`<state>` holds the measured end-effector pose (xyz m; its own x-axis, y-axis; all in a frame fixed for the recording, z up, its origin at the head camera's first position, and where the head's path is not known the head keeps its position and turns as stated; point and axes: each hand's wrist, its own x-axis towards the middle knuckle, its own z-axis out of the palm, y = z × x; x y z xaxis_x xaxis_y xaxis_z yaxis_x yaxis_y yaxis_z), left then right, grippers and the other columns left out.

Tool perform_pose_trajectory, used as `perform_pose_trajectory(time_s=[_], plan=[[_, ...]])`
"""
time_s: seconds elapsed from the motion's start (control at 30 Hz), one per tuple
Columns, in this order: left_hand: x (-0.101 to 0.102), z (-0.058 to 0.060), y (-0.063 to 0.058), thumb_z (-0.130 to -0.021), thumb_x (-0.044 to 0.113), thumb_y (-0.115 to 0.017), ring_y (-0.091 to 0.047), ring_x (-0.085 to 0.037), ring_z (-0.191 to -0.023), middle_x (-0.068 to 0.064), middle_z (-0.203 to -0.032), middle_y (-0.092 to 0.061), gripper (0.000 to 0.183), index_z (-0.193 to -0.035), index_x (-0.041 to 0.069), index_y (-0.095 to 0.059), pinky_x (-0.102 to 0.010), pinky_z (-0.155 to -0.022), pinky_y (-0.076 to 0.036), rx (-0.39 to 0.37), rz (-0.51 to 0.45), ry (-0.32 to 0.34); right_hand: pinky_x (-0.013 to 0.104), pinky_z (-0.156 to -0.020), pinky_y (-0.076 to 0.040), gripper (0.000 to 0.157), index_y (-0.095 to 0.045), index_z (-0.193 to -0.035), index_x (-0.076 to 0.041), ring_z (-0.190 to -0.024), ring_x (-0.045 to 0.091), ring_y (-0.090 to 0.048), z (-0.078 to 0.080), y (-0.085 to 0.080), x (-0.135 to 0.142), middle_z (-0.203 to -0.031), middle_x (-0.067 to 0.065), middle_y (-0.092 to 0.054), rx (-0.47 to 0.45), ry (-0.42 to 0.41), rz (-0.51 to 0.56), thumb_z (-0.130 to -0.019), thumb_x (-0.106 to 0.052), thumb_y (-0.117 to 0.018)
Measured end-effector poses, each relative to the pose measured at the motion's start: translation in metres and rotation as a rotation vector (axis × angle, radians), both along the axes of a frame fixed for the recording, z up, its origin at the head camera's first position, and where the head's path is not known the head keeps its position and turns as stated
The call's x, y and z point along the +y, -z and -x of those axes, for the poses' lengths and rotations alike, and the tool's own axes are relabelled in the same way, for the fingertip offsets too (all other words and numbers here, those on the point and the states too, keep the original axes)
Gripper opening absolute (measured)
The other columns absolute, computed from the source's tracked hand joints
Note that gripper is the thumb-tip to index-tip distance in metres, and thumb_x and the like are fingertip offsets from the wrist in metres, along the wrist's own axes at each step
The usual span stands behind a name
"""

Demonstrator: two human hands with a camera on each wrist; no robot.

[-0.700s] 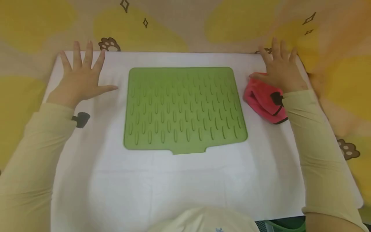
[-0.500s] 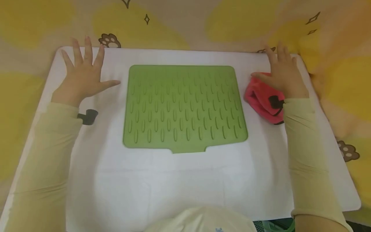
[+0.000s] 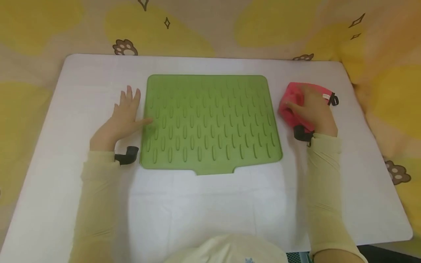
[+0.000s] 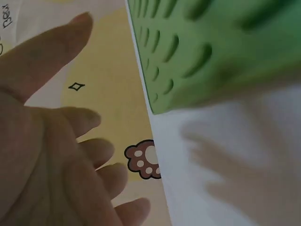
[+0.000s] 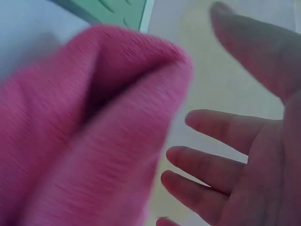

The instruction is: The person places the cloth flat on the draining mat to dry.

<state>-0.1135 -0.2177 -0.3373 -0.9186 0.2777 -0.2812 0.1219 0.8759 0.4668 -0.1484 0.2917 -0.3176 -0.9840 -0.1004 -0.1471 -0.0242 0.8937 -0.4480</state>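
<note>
Cloth (image 3: 296, 104) | under right hand (image 3: 310, 109) | right of green mat (image 3: 210, 122)

White table (image 3: 204, 204): rectangular, rounded corners. Surrounding cloth (image 3: 197, 33): beige with yellow patches, brown paw prints (image 3: 124, 47) beyond the far left corner and off the right edge, small diamond outlines (image 3: 167, 22) beyond the far edge.

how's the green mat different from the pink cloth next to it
The green mat lies flat and spread out, while the pink cloth is bunched into a folded lump. The mat is far larger and has rows of raised ribs; the cloth looks soft and knitted. The left hand reaches only the mat's edge with its thumb, whereas the right hand lies on top of the cloth. Both rest on the white table.
</note>
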Motion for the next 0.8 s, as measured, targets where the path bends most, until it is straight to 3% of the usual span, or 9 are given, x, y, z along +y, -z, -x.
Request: perform_pose_trajectory(time_s=[0.1, 0.23, 0.27, 0.37, 0.67, 0.8], plan=[[0.008, -0.013, 0.007, -0.095, 0.037, -0.053, 0.027, -0.037, -0.135, -0.017, -0.147, 0.031, 0.093, -0.145, 0.001, 0.017, -0.064, -0.104, 0.009, -0.081, -0.097, -0.011, 0.055, -0.1, -0.031, 0.063, -0.04, -0.135, 0.004, -0.115, 0.04, -0.039, -0.009, 0.013, 0.0, -0.126, 0.027, -0.045, 0.017, 0.029, 0.063, -0.09, -0.034, -0.061], [0.014, -0.024, 0.016, -0.095, 0.039, -0.052, 0.024, -0.027, -0.138, -0.009, -0.15, 0.028, 0.092, -0.147, 0.007, 0.017, -0.054, -0.11, 0.008, -0.125, -0.241, -0.03, 0.052, -0.109, -0.024, 0.068, -0.037, -0.14, 0.003, -0.131, 0.04, -0.031, -0.014, 0.025, 0.0, -0.14, 0.026, -0.037, 0.048, 0.039, 0.106, -0.088, -0.032, -0.065], [0.016, -0.026, 0.018, -0.096, 0.04, -0.052, 0.022, -0.026, -0.138, -0.008, -0.151, 0.027, 0.091, -0.147, 0.008, 0.016, -0.052, -0.111, 0.008, -0.129, -0.266, -0.032, 0.052, -0.111, -0.019, 0.072, -0.033, -0.143, 0.002, -0.136, 0.039, -0.024, -0.014, 0.026, 0.001, -0.146, 0.024, -0.032, 0.049, 0.038, 0.109, -0.088, -0.032, -0.065], [0.018, -0.027, 0.024, -0.096, 0.04, -0.051, 0.019, -0.025, -0.14, -0.008, -0.152, 0.023, 0.089, -0.148, 0.006, 0.013, -0.049, -0.112, 0.006, -0.13, -0.3, -0.017, 0.052, -0.111, -0.019, 0.071, -0.035, -0.143, 0.001, -0.137, 0.038, -0.024, -0.013, 0.031, 0.002, -0.148, 0.023, -0.03, 0.064, 0.04, 0.115, -0.087, -0.03, -0.066], [0.026, -0.028, 0.034, -0.095, 0.033, -0.055, 0.023, -0.034, -0.137, -0.02, -0.151, 0.021, 0.087, -0.147, -0.005, 0.004, -0.057, -0.107, 0.013, -0.085, -0.172, 0.03, 0.052, -0.103, -0.031, 0.079, -0.032, -0.143, 0.001, -0.118, 0.039, -0.04, -0.009, 0.046, 0.002, -0.13, 0.026, -0.044, 0.102, 0.084, 0.109, -0.082, -0.026, -0.073], [0.03, -0.028, 0.037, -0.093, 0.033, -0.058, 0.023, -0.036, -0.137, -0.024, -0.151, 0.017, 0.089, -0.146, -0.009, -0.001, -0.061, -0.104, 0.014, -0.046, -0.128, 0.038, 0.049, -0.084, -0.037, 0.072, -0.039, -0.138, 0.001, -0.094, 0.034, -0.043, -0.007, 0.056, 0.002, -0.104, 0.022, -0.049, 0.178, 0.115, 0.143, -0.079, -0.02, -0.075]])
